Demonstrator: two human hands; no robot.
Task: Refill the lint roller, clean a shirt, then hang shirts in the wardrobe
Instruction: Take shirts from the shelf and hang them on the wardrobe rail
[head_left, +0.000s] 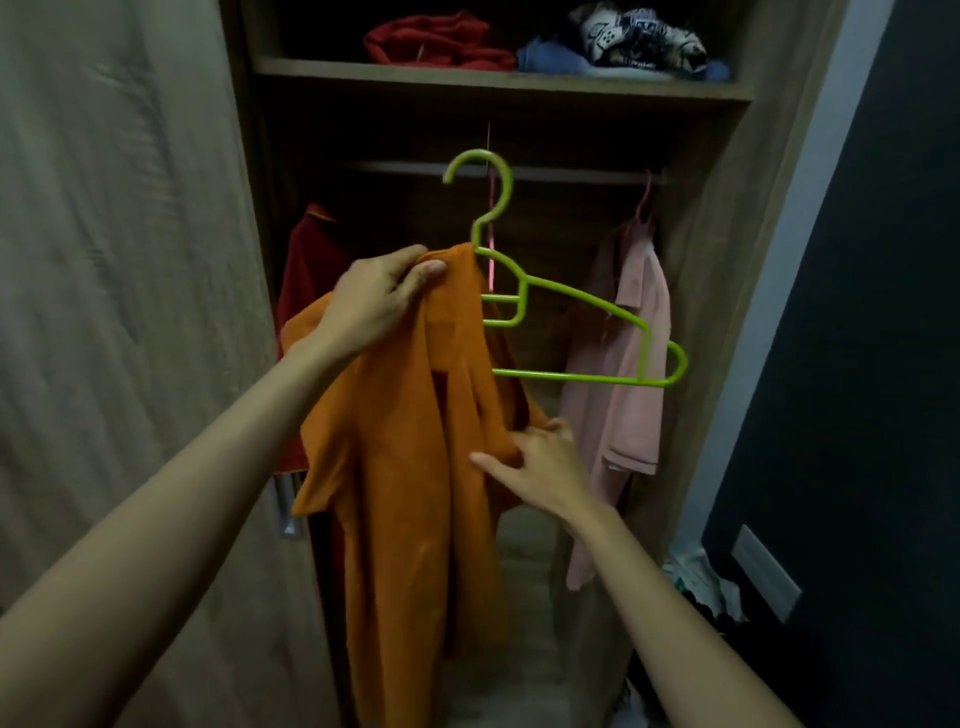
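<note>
An orange shirt (405, 467) hangs half on a green plastic hanger (582, 312), whose right arm sticks out bare. My left hand (374, 306) grips the shirt's collar together with the hanger's left shoulder, holding both up in front of the open wardrobe. My right hand (540, 462) pinches a fold of the orange cloth lower down, at the shirt's right side. The hanger's hook is level with the wardrobe rail (571, 174) and in front of it, not over it.
On the rail hang a pink shirt (628, 374) at the right and a dark red shirt (306, 280) at the left. Folded clothes lie on the shelf (467, 78) above. The wardrobe door (130, 260) stands open at my left; a dark wall is at my right.
</note>
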